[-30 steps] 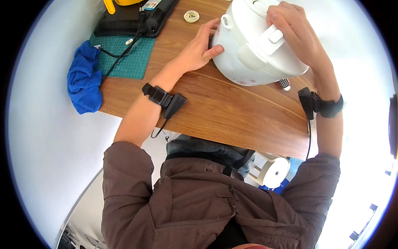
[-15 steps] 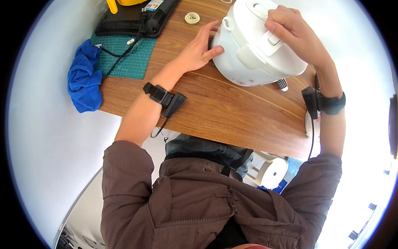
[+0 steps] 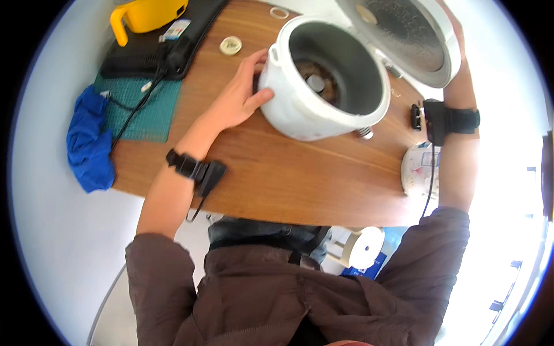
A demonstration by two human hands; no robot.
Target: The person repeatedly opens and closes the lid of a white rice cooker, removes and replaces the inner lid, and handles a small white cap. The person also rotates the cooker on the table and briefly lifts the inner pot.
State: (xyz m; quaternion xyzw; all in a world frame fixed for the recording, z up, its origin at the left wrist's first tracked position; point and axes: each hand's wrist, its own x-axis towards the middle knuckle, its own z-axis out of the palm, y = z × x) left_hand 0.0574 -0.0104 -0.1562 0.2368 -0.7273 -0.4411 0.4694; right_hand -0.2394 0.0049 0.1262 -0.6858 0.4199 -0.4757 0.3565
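A white rice cooker [image 3: 300, 115] stands on the wooden table with its hinged lid [image 3: 430, 69] swung up to the right. No inner pot sits inside; the bare grey well [image 3: 360, 86] shows a round metal knob [image 3: 315, 83] at its browned bottom. My left hand [image 3: 239, 92] grips the cooker's left side by the small side lug, thumb on the front and fingertips partly hidden. Behind the raised lid's right edge is my right hand [image 3: 456, 29], its fingers hidden by the lid.
At the far left, a yellow-handled vessel [image 3: 151, 16] rests on a black appliance [image 3: 130, 63], with a green cutting mat [image 3: 153, 118] and blue cloth [image 3: 89, 141] nearer. A small round cream part [image 3: 231, 45] lies left of the cooker. A patterned white container [image 3: 412, 167] stands at right.
The cooker's lid has gone from closed to raised, showing the inside. My right hand has moved from the lid's top handle to behind the lid. My left hand stays at the cooker's side.
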